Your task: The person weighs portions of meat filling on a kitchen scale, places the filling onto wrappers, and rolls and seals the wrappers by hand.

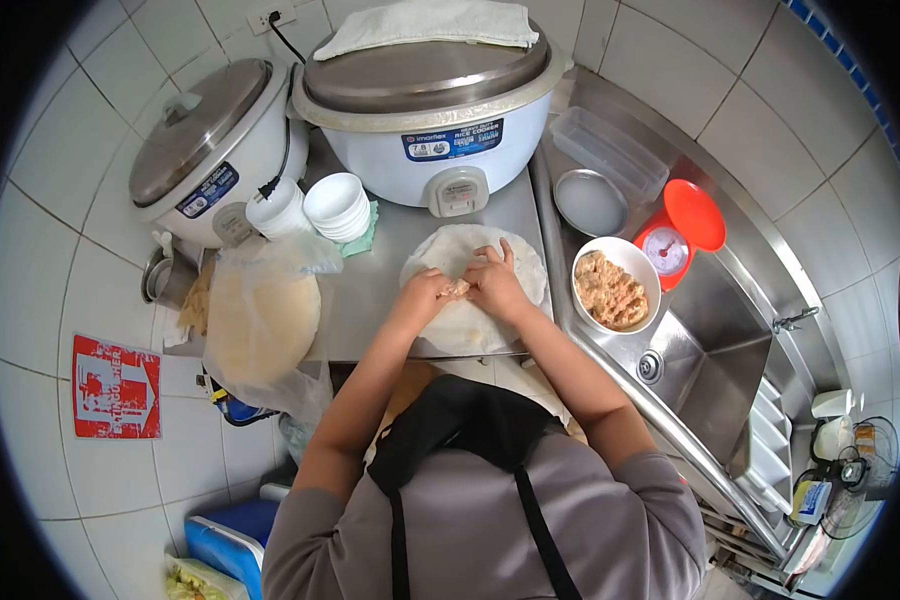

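In the head view, a stack of thin round white wrapper sheets (448,250) lies on the metal counter in front of me. A small pinkish lump of meat filling (458,289) is on top of it, between my hands. My left hand (426,297) is closed, its fingertips pinching the lump's left end. My right hand (497,282) presses the lump's right side with thumb and fingertips, while its other fingers are raised and bent. Fingers partly hide the lump and the wrapper around it. To the right, a white bowl (654,291) holds more of the meat filling.
A large rice cooker (370,150) stands behind the wrappers, another (195,185) at left. Stacked white bowls (336,205) sit between. More wrappers in a plastic bag (260,320) hang over the counter's left edge. An orange scale (694,215) stands by the sink (705,345).
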`<act>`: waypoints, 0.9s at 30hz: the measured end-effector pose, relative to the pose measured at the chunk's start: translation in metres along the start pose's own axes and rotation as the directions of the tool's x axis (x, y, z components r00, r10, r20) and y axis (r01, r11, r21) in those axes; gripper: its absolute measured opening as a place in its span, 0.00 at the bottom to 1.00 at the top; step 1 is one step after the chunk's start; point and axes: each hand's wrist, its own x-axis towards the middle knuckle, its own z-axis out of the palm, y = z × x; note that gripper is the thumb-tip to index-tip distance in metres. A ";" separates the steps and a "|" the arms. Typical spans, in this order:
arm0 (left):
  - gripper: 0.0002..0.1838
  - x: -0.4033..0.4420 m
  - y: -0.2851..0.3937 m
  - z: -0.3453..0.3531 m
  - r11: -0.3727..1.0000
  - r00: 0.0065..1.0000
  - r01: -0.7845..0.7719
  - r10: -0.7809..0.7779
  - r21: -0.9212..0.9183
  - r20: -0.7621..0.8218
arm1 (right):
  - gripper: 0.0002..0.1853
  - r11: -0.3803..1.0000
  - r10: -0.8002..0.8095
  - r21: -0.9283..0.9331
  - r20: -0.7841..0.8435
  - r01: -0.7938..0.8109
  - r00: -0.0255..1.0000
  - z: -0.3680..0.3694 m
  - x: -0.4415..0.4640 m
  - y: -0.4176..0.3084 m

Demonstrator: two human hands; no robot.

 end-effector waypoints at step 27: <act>0.15 -0.017 0.010 -0.030 0.997 0.995 0.075 -0.074 0.015 -0.065 | 0.11 0.992 0.074 -0.106 0.044 -0.069 0.996 0.002 0.002 -0.029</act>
